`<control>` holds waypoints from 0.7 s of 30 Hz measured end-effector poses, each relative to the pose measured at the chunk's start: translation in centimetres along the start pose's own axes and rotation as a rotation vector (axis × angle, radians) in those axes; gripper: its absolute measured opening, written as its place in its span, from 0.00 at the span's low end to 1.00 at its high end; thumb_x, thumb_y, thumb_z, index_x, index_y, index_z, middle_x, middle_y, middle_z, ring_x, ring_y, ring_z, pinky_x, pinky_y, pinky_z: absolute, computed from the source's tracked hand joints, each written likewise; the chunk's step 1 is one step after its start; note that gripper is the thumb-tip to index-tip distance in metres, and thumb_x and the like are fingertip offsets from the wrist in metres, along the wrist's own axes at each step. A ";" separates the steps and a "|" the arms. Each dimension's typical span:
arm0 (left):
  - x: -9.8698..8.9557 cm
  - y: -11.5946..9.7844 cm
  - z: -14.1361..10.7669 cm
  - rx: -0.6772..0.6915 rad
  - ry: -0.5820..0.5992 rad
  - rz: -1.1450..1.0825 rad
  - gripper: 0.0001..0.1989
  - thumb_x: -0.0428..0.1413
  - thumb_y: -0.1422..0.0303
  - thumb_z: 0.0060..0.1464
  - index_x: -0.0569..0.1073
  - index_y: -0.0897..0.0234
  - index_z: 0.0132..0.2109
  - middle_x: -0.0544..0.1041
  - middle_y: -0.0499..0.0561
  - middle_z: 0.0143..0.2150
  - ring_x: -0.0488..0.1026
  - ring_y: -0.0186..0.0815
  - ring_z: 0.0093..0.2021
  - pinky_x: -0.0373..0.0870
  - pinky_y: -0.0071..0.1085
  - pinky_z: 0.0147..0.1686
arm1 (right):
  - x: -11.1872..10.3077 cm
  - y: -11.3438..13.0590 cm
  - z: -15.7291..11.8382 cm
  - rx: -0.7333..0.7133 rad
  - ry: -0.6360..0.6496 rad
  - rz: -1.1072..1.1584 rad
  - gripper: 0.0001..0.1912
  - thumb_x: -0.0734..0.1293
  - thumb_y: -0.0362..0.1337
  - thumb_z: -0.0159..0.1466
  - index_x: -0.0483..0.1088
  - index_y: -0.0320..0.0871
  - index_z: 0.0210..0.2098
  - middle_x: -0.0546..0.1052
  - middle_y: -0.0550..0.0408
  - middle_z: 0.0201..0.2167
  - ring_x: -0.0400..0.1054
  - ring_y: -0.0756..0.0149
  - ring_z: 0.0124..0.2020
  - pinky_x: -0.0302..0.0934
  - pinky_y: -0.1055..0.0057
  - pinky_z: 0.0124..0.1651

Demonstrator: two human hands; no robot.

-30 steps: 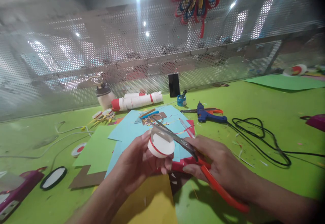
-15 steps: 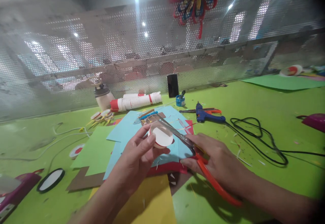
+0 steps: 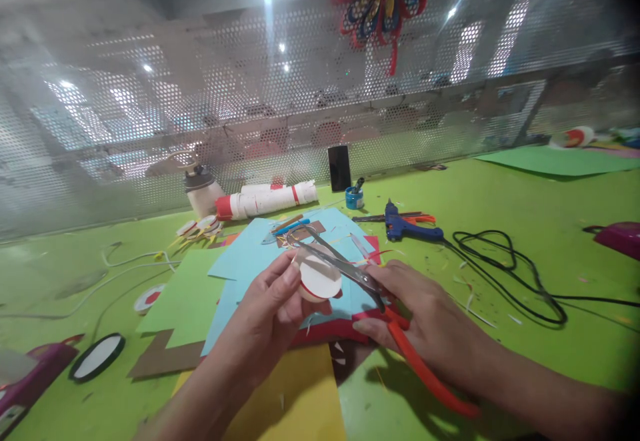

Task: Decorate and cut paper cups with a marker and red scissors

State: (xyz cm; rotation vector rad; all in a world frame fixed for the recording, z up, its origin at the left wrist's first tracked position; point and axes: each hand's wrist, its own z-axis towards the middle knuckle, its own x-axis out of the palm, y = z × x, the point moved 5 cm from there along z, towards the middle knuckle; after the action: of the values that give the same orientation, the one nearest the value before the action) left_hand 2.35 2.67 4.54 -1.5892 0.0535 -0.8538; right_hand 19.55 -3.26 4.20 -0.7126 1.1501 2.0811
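Note:
Between the thumb and fingers of my left hand point(image 3: 273, 307) is a small round white disc point(image 3: 321, 279) with a red edge, its flat face tilted toward me. My right hand point(image 3: 425, 307) grips a pair of scissors point(image 3: 357, 274) by the orange-red handles. The blades are parted and point up and left, one of them lying across the disc's upper right edge. Whether that edge sits between the blades I cannot tell. Light-blue paper sheets point(image 3: 235, 301) lie under both hands, with red paper point(image 3: 330, 331) and yellow paper point(image 3: 280, 394) nearer to me.
A blue glue gun point(image 3: 410, 229) with a coiled black cord point(image 3: 505, 261) lies to the right. Behind stand a blue jar point(image 3: 354, 198), a dark phone-like slab point(image 3: 339, 169) and a spray bottle point(image 3: 203, 191). White rolls point(image 3: 267, 201) lie nearby. At left are green sheets point(image 3: 185, 287) and a black-rimmed disc point(image 3: 97, 357).
The scissors' blades have parted wider and shifted slightly over the disc. The disc has tipped a little and sits slightly lower in my left hand.

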 end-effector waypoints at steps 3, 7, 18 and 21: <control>0.1 -0.1 0.0 0.007 0.019 -0.008 0.18 0.64 0.60 0.52 0.75 0.68 0.45 0.79 0.56 0.42 0.77 0.36 0.35 0.74 0.26 0.32 | -0.1 0.0 -0.1 0.014 0.013 0.006 0.24 0.66 0.52 0.64 0.70 0.39 0.49 0.74 0.45 0.37 0.69 0.54 0.39 0.67 0.54 0.42; 0.1 -0.3 0.1 0.019 0.021 -0.019 0.18 0.64 0.59 0.52 0.76 0.68 0.45 0.79 0.54 0.36 0.77 0.34 0.33 0.74 0.25 0.32 | -0.1 0.1 -0.1 0.025 0.017 0.020 0.23 0.66 0.53 0.63 0.70 0.41 0.48 0.75 0.46 0.38 0.69 0.55 0.39 0.66 0.55 0.43; 0.3 0.0 0.1 -0.015 0.069 -0.017 0.18 0.63 0.57 0.53 0.77 0.68 0.42 0.79 0.54 0.36 0.77 0.34 0.32 0.73 0.26 0.31 | 0.2 -0.2 -0.2 -0.022 0.038 0.035 0.23 0.66 0.50 0.64 0.67 0.40 0.51 0.74 0.47 0.40 0.68 0.56 0.41 0.64 0.57 0.44; 0.5 0.2 0.1 -0.051 0.080 -0.011 0.19 0.63 0.56 0.52 0.77 0.68 0.42 0.80 0.56 0.39 0.76 0.34 0.32 0.72 0.27 0.30 | 0.2 -0.3 -0.3 -0.042 0.017 0.041 0.23 0.67 0.50 0.64 0.66 0.41 0.51 0.73 0.47 0.41 0.67 0.56 0.42 0.64 0.57 0.45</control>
State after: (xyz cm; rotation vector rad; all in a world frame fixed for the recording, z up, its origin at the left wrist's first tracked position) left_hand 2.80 2.45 4.60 -1.6033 0.1244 -0.9304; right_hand 19.64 -3.34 3.78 -0.7330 1.1425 2.1432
